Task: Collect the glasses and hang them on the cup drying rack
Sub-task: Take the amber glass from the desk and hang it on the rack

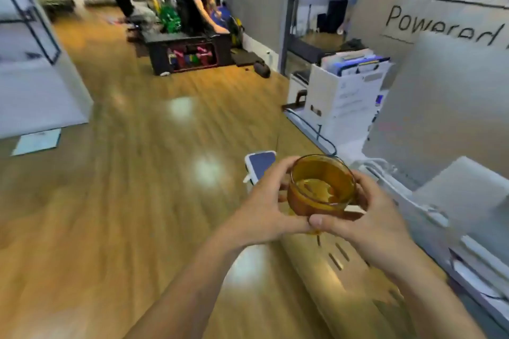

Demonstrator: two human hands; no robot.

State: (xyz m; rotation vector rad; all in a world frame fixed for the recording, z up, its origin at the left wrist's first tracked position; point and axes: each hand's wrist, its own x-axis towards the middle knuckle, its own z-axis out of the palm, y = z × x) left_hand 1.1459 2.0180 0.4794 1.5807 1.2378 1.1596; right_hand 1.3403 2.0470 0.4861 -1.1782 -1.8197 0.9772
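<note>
Floor: wood floor [132,173], blurred.
12 o'clock: black rack [190,53] with coloured dumbbells; two people behind.
2 o'clock: white box [341,96] of folders.
Centre: blue-topped scale [260,164].

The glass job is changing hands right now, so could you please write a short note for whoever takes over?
Left hand: holding the left side of the glass, fingers round its wall.
Right hand: holding the right side and bottom of the same glass, thumb across the front.
The glass: amber-looking, upright, mouth up, carried in the air above the wooden floor. Whether anything is inside is unclear; the picture is blurred.
Drying rack: not in view. No other glasses in view.
Done: one glass picked up.
Left: carry it to the rack, hang it, then collect any remaining glasses.
</note>
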